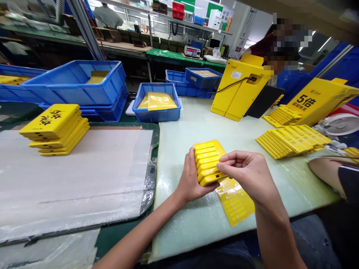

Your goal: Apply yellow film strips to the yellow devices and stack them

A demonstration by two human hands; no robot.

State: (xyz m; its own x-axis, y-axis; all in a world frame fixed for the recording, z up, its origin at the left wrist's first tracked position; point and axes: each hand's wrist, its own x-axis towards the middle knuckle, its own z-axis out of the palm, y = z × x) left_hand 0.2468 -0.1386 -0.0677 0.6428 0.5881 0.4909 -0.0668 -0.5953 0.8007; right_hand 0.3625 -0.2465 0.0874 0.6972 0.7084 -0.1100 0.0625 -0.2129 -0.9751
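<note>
My left hand (pixel 192 179) grips a fanned stack of glossy yellow rectangular units (pixel 209 160) from below and the side. My right hand (pixel 246 173) sits against the stack's right side, its fingertips pinched together at the units' edges. Whether anything small lies between those fingertips is hidden. Under both hands, a yellow sheet of peel-off labels (pixel 235 201) lies on the pale green table top (pixel 193 123). Further right, a row of similar yellow units (pixel 291 140) lies overlapped on the table.
Left of my arms, a yellow stack (pixel 54 129) stands on a white-covered mat (pixel 73 175). Blue plastic crates (pixel 156 102) stand behind it. Yellow display stands (pixel 238 87) rise at the table's far side. A co-worker's forearm (pixel 325 173) rests at the right edge.
</note>
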